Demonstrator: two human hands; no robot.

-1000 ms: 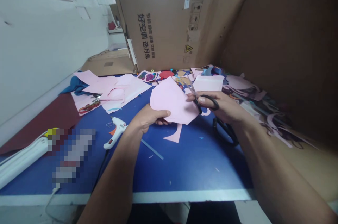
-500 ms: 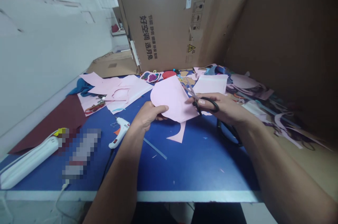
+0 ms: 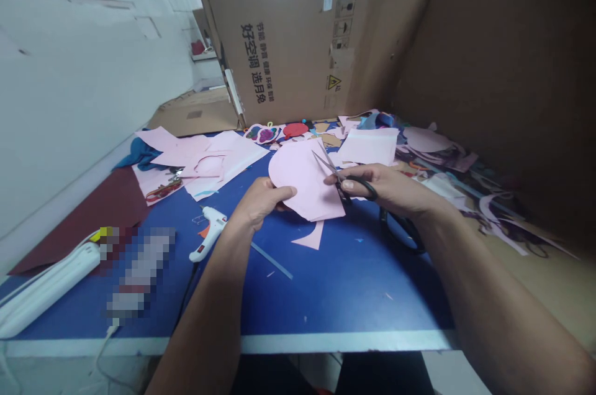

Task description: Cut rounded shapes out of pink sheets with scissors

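Note:
A pale pink sheet point(image 3: 298, 174) with a rounded left edge is pinched along its lower left by my left hand point(image 3: 267, 196), thumb on top and fingers partly hidden beneath. My right hand point(image 3: 382, 187) has its fingers through the black handles of a pair of scissors point(image 3: 330, 165). Their blades are spread and lie over the sheet's right side, pointing up and left. Just below the sheet, a curved pink offcut point(image 3: 311, 236) rests on the blue tabletop point(image 3: 321, 302).
A white glue gun point(image 3: 209, 233) lies left of my left forearm, near a thin clear stick point(image 3: 272, 259). Pink sheets point(image 3: 228, 159) are spread at back left, and scraps point(image 3: 498, 215) pile up at right. A cardboard box point(image 3: 298, 41) walls off the back.
The pink sheet has turned and tilted slightly. The scissors have shifted left, so their blades now overlap the sheet's right side. The whole view has moved a little.

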